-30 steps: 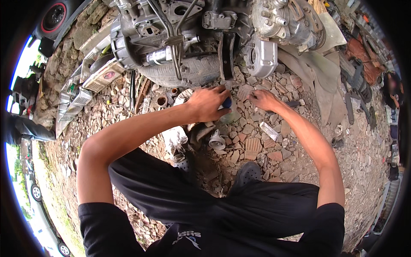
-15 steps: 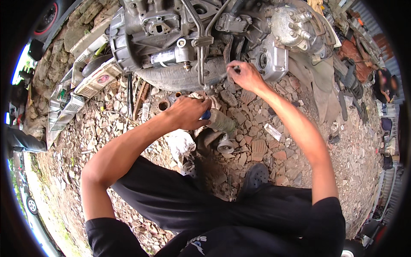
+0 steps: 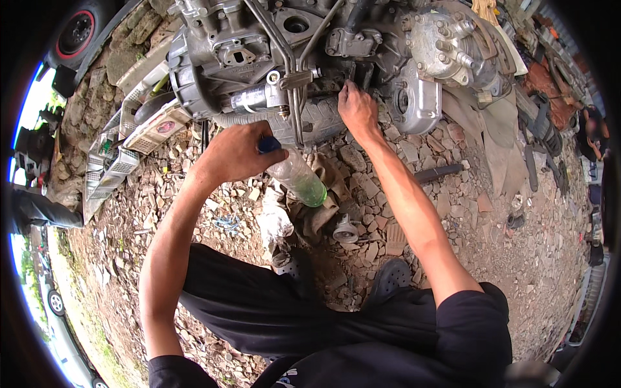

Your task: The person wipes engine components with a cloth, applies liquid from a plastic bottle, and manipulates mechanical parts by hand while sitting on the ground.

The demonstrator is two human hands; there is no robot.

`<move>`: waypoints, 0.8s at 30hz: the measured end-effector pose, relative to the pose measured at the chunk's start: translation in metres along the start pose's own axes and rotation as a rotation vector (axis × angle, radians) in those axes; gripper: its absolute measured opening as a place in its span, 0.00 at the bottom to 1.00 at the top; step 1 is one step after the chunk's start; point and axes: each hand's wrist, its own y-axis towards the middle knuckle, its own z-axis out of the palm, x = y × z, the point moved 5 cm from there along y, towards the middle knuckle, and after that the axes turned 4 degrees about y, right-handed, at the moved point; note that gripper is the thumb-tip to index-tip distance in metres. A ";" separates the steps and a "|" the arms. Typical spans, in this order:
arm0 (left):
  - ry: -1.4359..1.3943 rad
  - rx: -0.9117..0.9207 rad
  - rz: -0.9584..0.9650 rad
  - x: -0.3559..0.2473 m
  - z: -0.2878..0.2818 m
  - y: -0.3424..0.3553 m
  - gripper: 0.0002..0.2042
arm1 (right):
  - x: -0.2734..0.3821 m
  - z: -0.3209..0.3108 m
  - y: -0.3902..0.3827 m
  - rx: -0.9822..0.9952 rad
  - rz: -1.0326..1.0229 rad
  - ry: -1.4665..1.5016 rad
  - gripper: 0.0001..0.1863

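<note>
By its blue cap, my left hand [image 3: 240,152] grips a clear plastic bottle [image 3: 299,176], which slants down to the right. A little green liquid shows at its bottom end. My right hand [image 3: 358,111] is up against the lower side of a large grey metal engine [image 3: 249,35], at a dark bracket [image 3: 359,72]. Its fingers are bent together there; what they hold, if anything, is hidden. Between the hands, a cylindrical motor with a light fitting [image 3: 274,92] sits on the engine's lower front. The engine rests on a tyre [image 3: 322,121].
A brown rag [image 3: 318,218] and a whitish cloth [image 3: 274,223] lie below the bottle. Beside them is a small round metal part [image 3: 345,231]. A dark bar [image 3: 438,173] lies on the rubble right of my forearm. Plastic crates [image 3: 150,126] stand left; grey sheeting [image 3: 466,123] spreads right.
My left hand has moved left and up with the bottle, which now shows along most of its length. My right hand has shifted left and slightly up to the bracket. The view has shifted slightly.
</note>
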 end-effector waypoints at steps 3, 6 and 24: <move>-0.088 -0.174 -0.032 0.002 -0.010 0.000 0.23 | -0.001 0.007 0.000 -0.070 0.103 0.025 0.16; -0.073 -0.268 -0.067 0.000 -0.015 0.003 0.23 | -0.042 0.036 0.002 -0.309 0.277 0.669 0.15; 0.134 -0.219 0.000 0.002 0.009 0.027 0.20 | -0.012 0.026 -0.022 0.028 0.402 0.740 0.18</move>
